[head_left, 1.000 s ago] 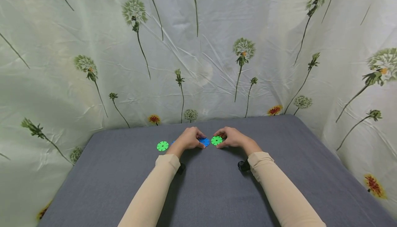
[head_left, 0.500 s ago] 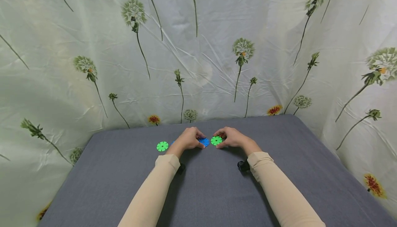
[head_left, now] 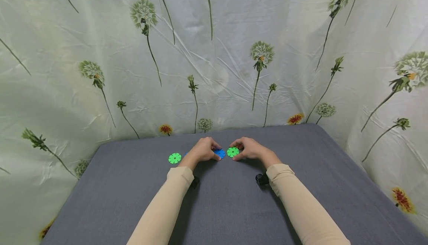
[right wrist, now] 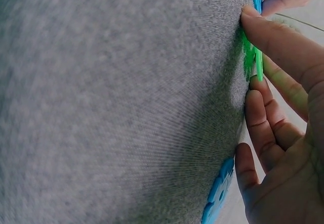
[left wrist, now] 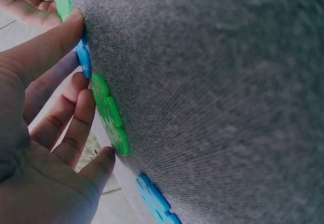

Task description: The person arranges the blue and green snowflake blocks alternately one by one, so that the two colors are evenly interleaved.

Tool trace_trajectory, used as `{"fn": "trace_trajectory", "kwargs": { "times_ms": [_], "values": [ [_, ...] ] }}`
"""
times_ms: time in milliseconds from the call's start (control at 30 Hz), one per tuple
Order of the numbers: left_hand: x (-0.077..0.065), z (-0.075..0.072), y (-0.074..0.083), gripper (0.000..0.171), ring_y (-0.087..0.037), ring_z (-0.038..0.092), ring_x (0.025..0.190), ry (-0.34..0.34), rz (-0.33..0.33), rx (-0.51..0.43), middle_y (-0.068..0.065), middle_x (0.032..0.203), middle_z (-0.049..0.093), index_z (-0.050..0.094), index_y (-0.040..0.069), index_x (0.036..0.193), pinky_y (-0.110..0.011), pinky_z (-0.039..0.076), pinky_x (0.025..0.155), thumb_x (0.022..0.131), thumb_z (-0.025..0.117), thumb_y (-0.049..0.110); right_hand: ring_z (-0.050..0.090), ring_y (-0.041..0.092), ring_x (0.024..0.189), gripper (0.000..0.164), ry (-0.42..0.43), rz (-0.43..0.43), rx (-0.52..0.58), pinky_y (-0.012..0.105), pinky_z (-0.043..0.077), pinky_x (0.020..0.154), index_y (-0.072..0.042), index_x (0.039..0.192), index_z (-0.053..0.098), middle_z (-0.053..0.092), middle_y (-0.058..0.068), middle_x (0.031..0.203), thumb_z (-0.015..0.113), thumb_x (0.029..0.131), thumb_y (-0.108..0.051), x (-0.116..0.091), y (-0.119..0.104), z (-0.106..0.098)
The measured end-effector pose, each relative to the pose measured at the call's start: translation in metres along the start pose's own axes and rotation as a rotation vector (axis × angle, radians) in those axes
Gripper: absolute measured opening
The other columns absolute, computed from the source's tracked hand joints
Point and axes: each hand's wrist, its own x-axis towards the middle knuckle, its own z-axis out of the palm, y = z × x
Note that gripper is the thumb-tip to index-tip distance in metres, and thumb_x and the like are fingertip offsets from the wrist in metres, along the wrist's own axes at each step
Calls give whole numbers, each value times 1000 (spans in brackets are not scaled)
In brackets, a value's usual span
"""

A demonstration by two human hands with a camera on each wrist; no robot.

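In the head view my left hand (head_left: 202, 149) pinches a blue notched plastic disc (head_left: 220, 154) between thumb and fingers. Close to its right, a green notched disc (head_left: 233, 152) is pinched by my right hand (head_left: 251, 150). The right wrist view shows that green disc (right wrist: 259, 64) tilted up over the cloth, with the thumb on its near side. Beneath the left hand's other fingers lies another green disc (left wrist: 110, 115), hidden in the head view. Farther along is a blue disc (left wrist: 154, 198).
A separate green disc (head_left: 175, 158) lies to the left on the grey cloth-covered table (head_left: 227, 208). Beside the right hand's little finger sits a blue disc (right wrist: 218, 192). A flower-printed curtain (head_left: 227, 100) hangs behind the table and along its sides.
Both hands hold their poses on the discs. The whole head view has drifted very slightly; nothing else visibly moves.
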Motion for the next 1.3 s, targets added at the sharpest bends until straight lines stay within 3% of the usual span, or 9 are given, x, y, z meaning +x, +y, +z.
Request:
{"fn": "trace_trajectory", "kwargs": {
  "times_ms": [367,600,933,1133,1300],
  "values": [
    [3,1,4,39,-26,70,120,7,6,16,-8,126,76,83,17,124,-45,57,104,87,92,21,67,28,119,55,16,-16,-27,47,56,105,-8,139,72,72,12,128,90,89,-21,-3,1,-3],
    [5,3,6,39,-28,69,126,2,-16,31,-10,132,76,82,17,125,-46,57,107,87,92,20,67,32,125,53,31,-5,-54,48,56,106,-10,140,71,71,14,133,88,92,-22,-17,4,-15],
    [2,-1,11,41,-29,69,127,-16,-14,60,-12,133,75,80,15,126,-47,56,108,87,92,18,63,41,132,48,62,7,-86,55,53,111,-4,138,70,69,20,139,85,95,-18,-40,26,-41],
    [3,-4,16,45,-29,69,127,-49,-32,82,-12,135,74,78,14,129,-47,58,105,86,92,17,64,43,133,49,69,51,-95,56,52,111,-1,137,70,70,24,138,86,93,-18,-48,41,-43],
    [6,-3,19,50,-29,69,128,-63,-4,98,-12,136,74,76,13,133,-46,58,105,87,92,19,66,41,128,49,102,65,-91,55,53,110,3,134,71,73,23,132,86,94,-21,-52,48,-41]
  ]
}}
